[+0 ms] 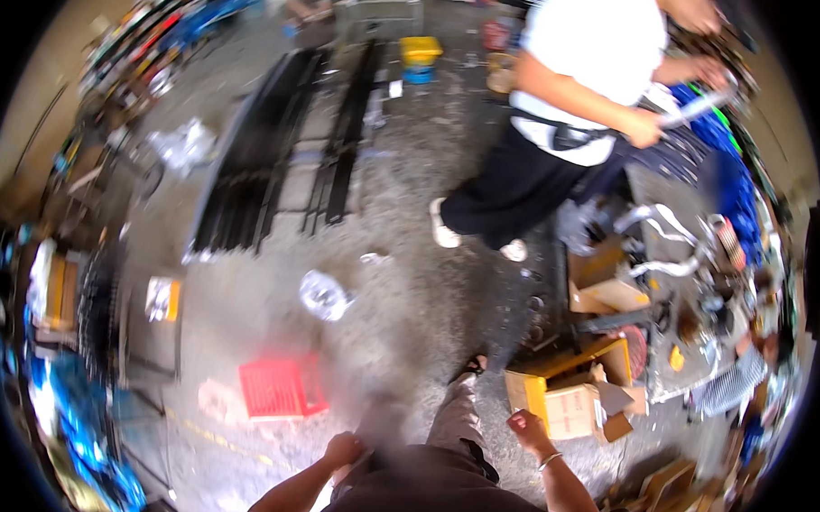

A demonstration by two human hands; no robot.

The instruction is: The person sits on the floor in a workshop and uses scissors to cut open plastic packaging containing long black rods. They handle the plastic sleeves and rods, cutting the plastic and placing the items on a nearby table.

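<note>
My left hand [344, 450] hangs by my left side with its fingers curled in, and nothing shows in it. A red plastic crate [283, 387] on the floor is the thing nearest to it. My right hand [529, 429], with a bracelet at the wrist, is raised on the right side, loosely closed and holding nothing that I can see. Just beyond it stand open cardboard boxes [571, 413]; whether the hand touches them I cannot tell. My foot [477, 364] in a dark sandal is on the concrete floor, stepping forward.
Ahead on the right, a person in a white shirt [579, 72] holds a pale strip beside a cluttered table [643, 187]. Long black bars [260, 151] lie at the far left. Clear plastic [325, 295] lies on the floor. A metal-framed cart [150, 337] stands at left.
</note>
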